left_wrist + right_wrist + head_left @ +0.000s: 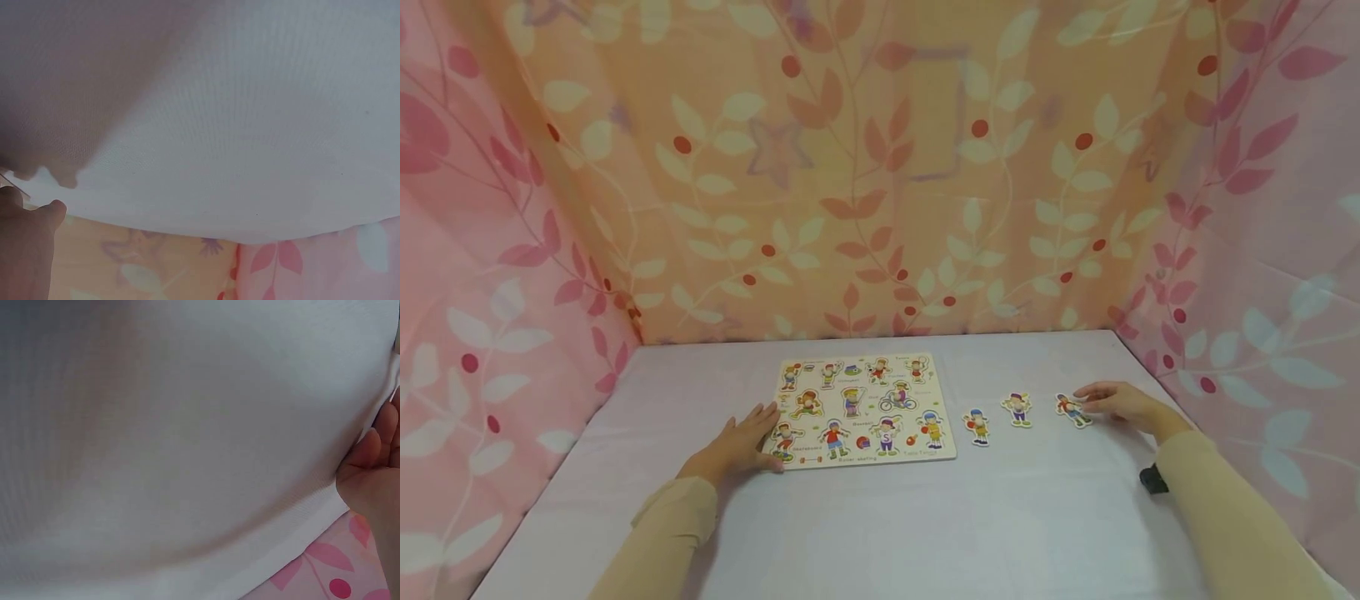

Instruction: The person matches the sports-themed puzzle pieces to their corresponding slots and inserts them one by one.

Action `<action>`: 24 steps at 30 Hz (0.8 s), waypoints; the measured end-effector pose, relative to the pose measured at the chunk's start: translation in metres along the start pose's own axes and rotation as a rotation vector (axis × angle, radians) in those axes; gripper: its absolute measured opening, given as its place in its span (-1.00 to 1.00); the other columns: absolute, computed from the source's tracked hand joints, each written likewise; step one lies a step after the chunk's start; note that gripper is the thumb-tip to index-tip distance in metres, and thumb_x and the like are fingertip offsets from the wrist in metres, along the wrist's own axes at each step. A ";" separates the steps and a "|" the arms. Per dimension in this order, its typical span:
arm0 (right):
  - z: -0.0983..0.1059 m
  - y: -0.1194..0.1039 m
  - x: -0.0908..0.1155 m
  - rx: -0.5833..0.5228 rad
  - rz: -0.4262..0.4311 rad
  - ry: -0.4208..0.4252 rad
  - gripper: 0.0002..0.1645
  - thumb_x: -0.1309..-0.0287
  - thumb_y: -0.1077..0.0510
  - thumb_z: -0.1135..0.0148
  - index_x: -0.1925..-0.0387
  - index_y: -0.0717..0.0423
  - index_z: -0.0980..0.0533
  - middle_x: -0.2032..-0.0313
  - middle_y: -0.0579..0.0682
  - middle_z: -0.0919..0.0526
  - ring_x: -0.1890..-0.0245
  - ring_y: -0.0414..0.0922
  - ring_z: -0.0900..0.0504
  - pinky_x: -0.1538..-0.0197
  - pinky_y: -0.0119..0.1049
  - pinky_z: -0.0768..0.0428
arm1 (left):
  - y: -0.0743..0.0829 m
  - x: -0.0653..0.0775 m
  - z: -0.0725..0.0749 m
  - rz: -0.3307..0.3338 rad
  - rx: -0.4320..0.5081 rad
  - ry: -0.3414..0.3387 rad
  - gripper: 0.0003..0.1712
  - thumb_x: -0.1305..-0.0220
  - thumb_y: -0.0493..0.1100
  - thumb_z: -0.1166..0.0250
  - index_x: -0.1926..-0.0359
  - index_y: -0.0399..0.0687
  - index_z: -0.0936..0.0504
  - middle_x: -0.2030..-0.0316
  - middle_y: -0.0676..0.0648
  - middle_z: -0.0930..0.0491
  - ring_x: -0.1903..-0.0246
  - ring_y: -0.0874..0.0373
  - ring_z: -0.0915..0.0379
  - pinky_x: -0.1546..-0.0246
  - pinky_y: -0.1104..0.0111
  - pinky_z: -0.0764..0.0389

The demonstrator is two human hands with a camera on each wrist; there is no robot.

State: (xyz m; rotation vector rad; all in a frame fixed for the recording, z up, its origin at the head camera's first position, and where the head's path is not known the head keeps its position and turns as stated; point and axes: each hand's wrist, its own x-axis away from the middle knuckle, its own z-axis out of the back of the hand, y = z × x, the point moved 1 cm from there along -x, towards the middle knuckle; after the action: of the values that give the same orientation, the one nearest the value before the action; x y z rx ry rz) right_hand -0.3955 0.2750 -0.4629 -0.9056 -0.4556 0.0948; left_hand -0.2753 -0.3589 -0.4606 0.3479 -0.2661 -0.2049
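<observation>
A wooden puzzle board printed with cartoon children at sports lies flat on the table. My left hand rests at its left edge, fingers spread along the side and thumb near the lower left corner. To the board's right are three loose figure pieces: one with a blue cap and yellow top, one with a purple cap, and a red-and-blue figure piece. My right hand is at the last piece, fingertips touching its right side. In the right wrist view the right fingers show only partly.
White cloth covers the table. A small black object sits by the right forearm. Floral curtains stand behind and at both sides.
</observation>
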 end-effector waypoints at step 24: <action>-0.027 -0.008 -0.008 0.092 0.084 0.175 -0.76 -0.12 0.24 -0.35 0.29 0.37 -0.51 0.41 -0.04 -0.46 0.35 -0.06 -0.34 0.32 -0.26 -0.30 | -0.001 0.003 -0.002 -0.014 0.010 0.024 0.23 0.05 0.25 -0.44 -0.44 -0.38 -0.10 -0.46 -0.34 0.05 -0.44 -0.32 0.25 -0.31 -0.31 0.26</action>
State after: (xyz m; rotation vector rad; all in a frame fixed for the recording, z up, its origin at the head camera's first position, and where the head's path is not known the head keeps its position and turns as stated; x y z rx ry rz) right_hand -0.3921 0.2485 -0.4737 -0.8342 -0.2484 0.1113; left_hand -0.2718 -0.3598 -0.4623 0.3620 -0.2413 -0.2131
